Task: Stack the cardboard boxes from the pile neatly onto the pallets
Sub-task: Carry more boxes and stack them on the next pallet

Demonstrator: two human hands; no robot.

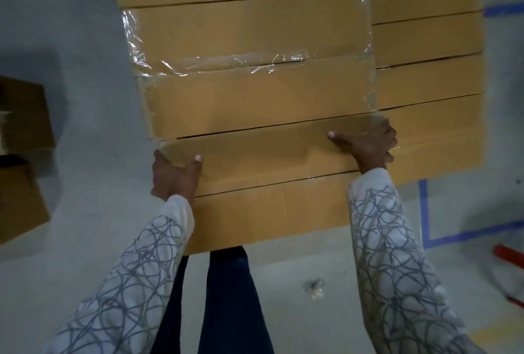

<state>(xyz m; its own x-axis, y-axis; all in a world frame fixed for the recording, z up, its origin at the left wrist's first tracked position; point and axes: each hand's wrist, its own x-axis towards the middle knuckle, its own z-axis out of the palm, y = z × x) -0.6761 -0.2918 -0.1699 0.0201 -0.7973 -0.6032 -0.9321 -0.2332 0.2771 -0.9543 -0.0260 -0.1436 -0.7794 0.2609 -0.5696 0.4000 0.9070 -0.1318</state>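
Cardboard boxes (249,27) fill the middle of the view from 12 o'clock down to the centre, lying one against the next in a tan column with dark seams between them. Clear film (226,61), crinkled and shiny, wraps the edges of two of them near the centre.

Both hands hold one box of this column, the gripped box (266,155), just below the centre. One more box shows below it towards 6 o'clock and the others lie above it.

The left hand (175,175) clasps the box's end at about 8 o'clock. Its thumb lies flat on the facing side. Its fingers curl round the end, out of sight.

The right hand (374,146) clasps the opposite end at about 3 o'clock. Its thumb stretches along the facing side towards the centre, and its fingers bend round the corner, pressed close together.

A second column (425,70) of like boxes stands touching the first on its 2 o'clock side. Darker loose boxes (19,155) sit apart on the grey floor (85,56) at 9 o'clock.

Blue tape (424,212) marks lines on the floor at 4 o'clock, with a blurred red bar (507,253) beyond it at the edge.

White sleeves (397,268) with a grey scribble pattern reach in from 7 and 5 o'clock, and dark trousers (226,297) show at 6 o'clock.
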